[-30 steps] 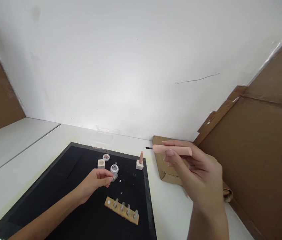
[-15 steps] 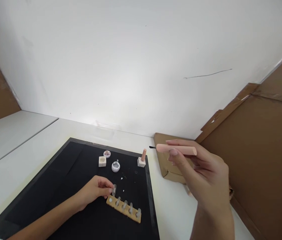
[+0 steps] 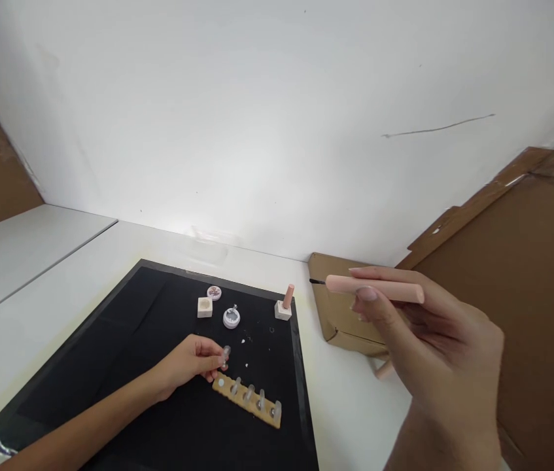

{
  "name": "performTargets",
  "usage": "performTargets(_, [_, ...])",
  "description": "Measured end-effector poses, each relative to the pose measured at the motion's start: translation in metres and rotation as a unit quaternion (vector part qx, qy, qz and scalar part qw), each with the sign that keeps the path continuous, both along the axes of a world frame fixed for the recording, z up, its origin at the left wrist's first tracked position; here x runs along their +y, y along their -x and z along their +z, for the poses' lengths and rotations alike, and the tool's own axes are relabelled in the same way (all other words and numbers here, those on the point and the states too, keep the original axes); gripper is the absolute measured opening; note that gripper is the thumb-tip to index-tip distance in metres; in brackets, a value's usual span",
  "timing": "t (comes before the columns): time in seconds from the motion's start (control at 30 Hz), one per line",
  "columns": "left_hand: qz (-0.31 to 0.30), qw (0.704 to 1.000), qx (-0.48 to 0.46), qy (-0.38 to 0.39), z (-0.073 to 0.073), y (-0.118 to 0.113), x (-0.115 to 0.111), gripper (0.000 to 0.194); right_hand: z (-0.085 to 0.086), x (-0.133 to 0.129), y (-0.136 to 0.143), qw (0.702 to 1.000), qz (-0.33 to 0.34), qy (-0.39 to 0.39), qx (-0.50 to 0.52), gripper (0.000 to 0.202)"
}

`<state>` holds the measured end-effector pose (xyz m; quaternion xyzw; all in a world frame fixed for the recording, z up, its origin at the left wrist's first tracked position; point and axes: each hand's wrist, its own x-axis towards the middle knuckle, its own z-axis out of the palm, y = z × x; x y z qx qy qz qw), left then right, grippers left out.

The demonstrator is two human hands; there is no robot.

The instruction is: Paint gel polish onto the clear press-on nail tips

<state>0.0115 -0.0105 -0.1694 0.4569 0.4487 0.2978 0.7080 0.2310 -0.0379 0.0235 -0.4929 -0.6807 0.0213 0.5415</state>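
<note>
My right hand (image 3: 433,333) is closed around a pink nail polish brush (image 3: 375,288), held level with its dark bristles pointing left, well above the table. Down on the black mat (image 3: 124,353), my left hand (image 3: 193,360) pinches a clear false nail (image 3: 226,354) between thumb and fingers. Just below that hand lies a tan display strip (image 3: 247,404) with several clear false nails standing on it. At the strip's left end a white dot (image 3: 221,383) shows without a nail.
Toward the mat's back stand an open white jar (image 3: 231,318), a small whitish block (image 3: 205,307) and a round lid (image 3: 214,292). A bottle with a pink cap (image 3: 284,307) is at the right corner. Beyond it lies a cardboard box (image 3: 343,330) against the white wall (image 3: 237,131).
My right hand and the brush have shifted right and look nearer. My left hand has tilted the false nail and sits a little farther from the strip. The view has turned slightly.
</note>
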Motion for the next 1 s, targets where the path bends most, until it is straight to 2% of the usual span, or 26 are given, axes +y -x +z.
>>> performTargets(0.3, [-0.010,1.000,0.026,-0.012,-0.002,0.001,0.001,0.040,0.000,0.003,0.004,1.000,0.015,-0.007,0.000,0.015])
performTargets(0.6, [-0.049,0.988,0.087,-0.115,-0.009,0.004,0.002,0.023,-0.002,0.007,0.005,1.000,-0.004,-0.016,-0.016,0.014])
performTargets(0.87, [-0.076,0.977,0.131,-0.152,-0.014,0.002,0.001,0.024,-0.002,0.007,-0.002,0.999,0.012,-0.014,-0.033,0.015])
performTargets(1.0, [-0.081,0.972,0.145,-0.165,-0.013,0.001,0.000,0.022,-0.002,0.011,-0.007,0.996,0.048,-0.040,-0.067,0.015])
